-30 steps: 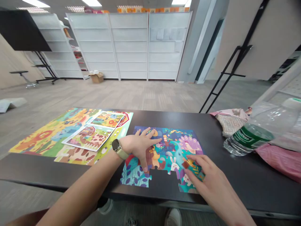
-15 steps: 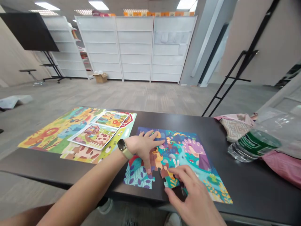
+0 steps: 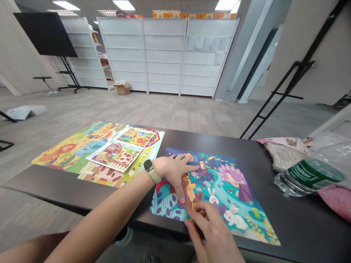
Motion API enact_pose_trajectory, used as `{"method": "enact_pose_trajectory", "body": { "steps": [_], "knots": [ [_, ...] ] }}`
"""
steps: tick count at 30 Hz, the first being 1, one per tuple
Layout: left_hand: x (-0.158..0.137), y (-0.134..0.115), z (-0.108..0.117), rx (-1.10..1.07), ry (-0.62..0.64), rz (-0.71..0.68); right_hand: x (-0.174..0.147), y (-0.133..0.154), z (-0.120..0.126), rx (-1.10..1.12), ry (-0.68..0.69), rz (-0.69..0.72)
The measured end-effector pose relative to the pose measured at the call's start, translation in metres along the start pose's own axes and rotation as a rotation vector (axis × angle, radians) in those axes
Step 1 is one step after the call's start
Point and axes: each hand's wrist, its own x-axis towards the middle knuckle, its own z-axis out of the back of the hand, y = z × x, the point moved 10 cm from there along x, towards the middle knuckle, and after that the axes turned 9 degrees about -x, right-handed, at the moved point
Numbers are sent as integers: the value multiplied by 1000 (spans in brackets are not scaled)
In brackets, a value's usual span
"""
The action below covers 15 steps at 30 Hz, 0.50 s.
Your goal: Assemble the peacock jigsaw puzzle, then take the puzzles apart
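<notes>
A colourful forest-animal jigsaw puzzle (image 3: pixel 233 190) lies on the dark table, its pieces mostly joined. My left hand (image 3: pixel 175 171) rests flat on its left part with fingers spread, holding nothing. At the puzzle's near edge, the thumb and index finger of my right hand (image 3: pixel 212 228) grip a puzzle piece (image 3: pixel 193 205) sitting against the neighbouring pieces. My fingers cover most of that piece, so its exact fit is hidden. White rabbits, a purple peacock and a frog show on the part to the right of my hands.
Two finished animal puzzles (image 3: pixel 74 151) overlap on the left, with picture sheets (image 3: pixel 117 155) on top. To the right, a clear water bottle (image 3: pixel 307 175) with a green label lies tilted by a pink patterned bag (image 3: pixel 285 153). The dark table (image 3: pixel 203 138) has its near edge close to my hands.
My right hand has moved left with the puzzle piece, into the gap at the near edge, and the gap no longer shows. My left hand stays spread on the puzzle. The view has shifted slightly.
</notes>
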Motion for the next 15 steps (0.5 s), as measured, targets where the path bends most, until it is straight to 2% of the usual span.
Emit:
{"method": "enact_pose_trajectory", "body": {
  "steps": [2,6,8,11,15],
  "knots": [
    [3,-8,6,-32,-52,-102,2,4,1,-2,17,-1],
    [4,-25,27,-53,-275,-317,6,-1,14,27,22,-13],
    [6,-30,26,-77,-271,-366,7,-18,34,38,-69,-60],
    [6,-37,23,-103,-240,-432,2,-58,68,13,-230,-207],
    [5,-44,26,-162,-270,-473,-4,-95,82,13,-269,-330]
  ]
}}
